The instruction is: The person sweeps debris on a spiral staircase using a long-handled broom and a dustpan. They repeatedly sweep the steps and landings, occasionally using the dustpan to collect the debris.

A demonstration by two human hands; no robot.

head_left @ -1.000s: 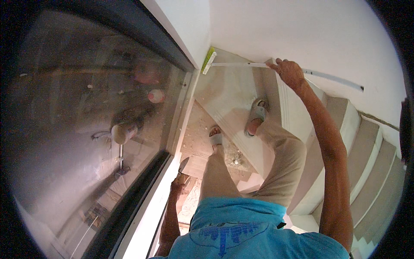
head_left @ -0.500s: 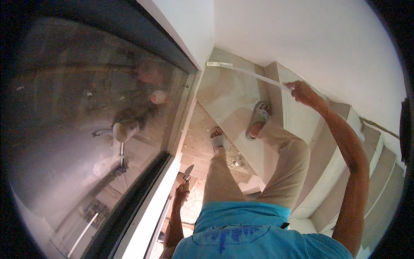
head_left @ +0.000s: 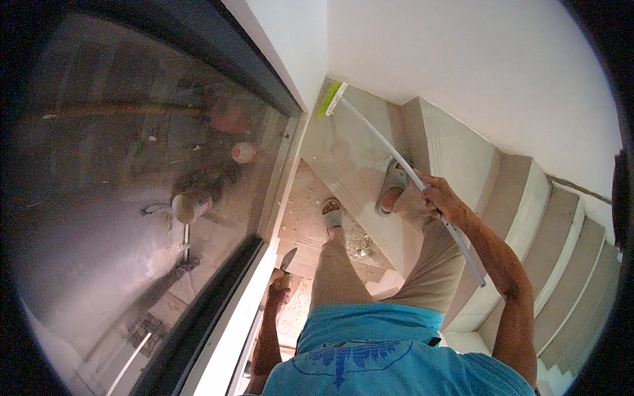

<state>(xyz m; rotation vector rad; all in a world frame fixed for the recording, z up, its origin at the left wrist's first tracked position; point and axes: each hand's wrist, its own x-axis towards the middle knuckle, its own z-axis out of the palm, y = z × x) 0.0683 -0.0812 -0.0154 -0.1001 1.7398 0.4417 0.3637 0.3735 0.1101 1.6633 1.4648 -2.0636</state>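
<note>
My right hand is wrapped round the white pole of a broom. The pole slants from the far left down past my right knee, and its free end sticks out below my hand. The broom's white head and yellow-green bristles are at the wall corner on the pale landing step. Low on the left, my left hand grips a small trowel, its pointed metal blade turned upward. That hand hangs beside the window's white frame, away from the broom.
Stairs curve down the right side along a white wall. A dark-framed glass pane stands on the left. Rubble and dust lie between my feet, which are in grey sandals on different steps.
My right hand has come down and nearer to me along with the broom pole. The broom head has turned, so its bristles now show. My left hand with the trowel has barely moved.
</note>
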